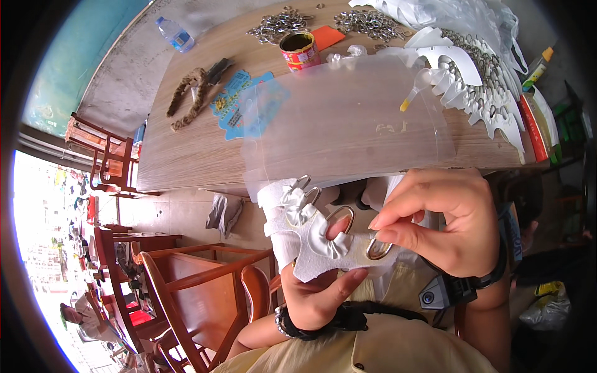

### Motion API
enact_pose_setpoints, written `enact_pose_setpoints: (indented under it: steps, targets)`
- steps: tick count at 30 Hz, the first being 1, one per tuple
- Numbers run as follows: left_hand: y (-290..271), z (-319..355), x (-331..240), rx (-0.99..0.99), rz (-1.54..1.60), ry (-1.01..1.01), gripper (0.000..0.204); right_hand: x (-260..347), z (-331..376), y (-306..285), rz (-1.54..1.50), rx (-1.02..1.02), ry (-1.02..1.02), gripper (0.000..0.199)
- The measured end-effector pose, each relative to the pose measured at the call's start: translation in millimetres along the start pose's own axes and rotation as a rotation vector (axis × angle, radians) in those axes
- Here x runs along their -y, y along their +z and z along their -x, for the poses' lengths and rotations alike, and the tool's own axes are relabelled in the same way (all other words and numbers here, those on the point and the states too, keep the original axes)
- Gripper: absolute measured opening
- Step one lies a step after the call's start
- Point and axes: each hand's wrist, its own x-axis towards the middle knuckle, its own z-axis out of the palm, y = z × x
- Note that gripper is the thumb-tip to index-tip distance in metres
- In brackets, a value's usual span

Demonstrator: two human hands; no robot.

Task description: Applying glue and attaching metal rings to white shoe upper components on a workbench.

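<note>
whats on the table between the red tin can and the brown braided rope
In the head view, a blue printed card and a small dark object lie between the red tin can and the brown braided rope; otherwise bare wooden table.

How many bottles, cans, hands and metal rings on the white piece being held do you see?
Plastic bottle: 1
Red can: 1
Hands, left hand and right hand: 2
Metal rings on the white piece, for example one ring: 4
Total: 8
</note>
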Motion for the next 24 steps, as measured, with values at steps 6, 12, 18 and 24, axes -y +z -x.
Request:
enact_pose_setpoints:
  steps: [6,12,18,24]
  targets:
    - [6,-1,-1,-0.043,0.171,0.029,0.077,-1,1,4,0.050,-0.021,-0.085,0.011]
    - [2,-7,-2,-0.039,0.170,-0.009,0.061,-5,5,15,0.118,-0.059,-0.187,0.015]
    - [0,-8,6,-0.117,0.216,-0.006,0.050,-11,13,15,0.110,-0.086,-0.226,0.021]
    - [-11,-1,10,-0.058,0.134,0.014,0.044,-26,25,11,-0.672,0.074,0.539,0.014]
